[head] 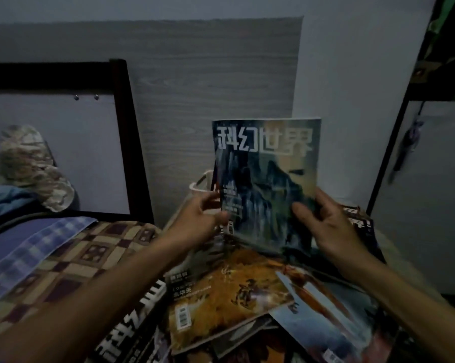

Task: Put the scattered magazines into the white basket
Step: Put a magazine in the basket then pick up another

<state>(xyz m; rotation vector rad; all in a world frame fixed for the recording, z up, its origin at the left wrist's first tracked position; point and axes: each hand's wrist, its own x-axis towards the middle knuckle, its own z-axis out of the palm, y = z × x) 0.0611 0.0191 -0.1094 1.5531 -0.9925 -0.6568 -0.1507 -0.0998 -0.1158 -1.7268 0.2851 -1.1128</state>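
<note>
Magazines lie scattered in a loose, overlapping heap at the bottom of the view, and one of them, a glossy blue-green magazine with a dark rocky peak on its cover and large pale characters across the top [267, 179], is held upright above the heap with its cover towards the camera. The left hand [197, 221] grips its lower left edge, thumb on the front and the other fingers hidden behind, so they are closed on the paper. The right hand [325, 221] holds the lower right corner, thumb [301, 209] pressed on the cover and fingers wrapped around the edge. Just behind the held magazine, partly hidden by it, the rim of the white plastic basket [198, 186] shows; how much it already holds cannot be told. Directly below the hands lies an orange-brown magazine with a barcode label [226, 292], overlapping a light blue magazine with a red diagonal shape [325, 310] on its right. A dark magazine with big white characters [132, 323] lies at lower left, and another dark one [360, 221] peeks out behind the right hand. To the left is a bed with a brown checked blanket [71, 258], a blue plaid cloth [37, 242] and a black bed frame [126, 127] against a grey wood-grain wall panel [208, 74].
</note>
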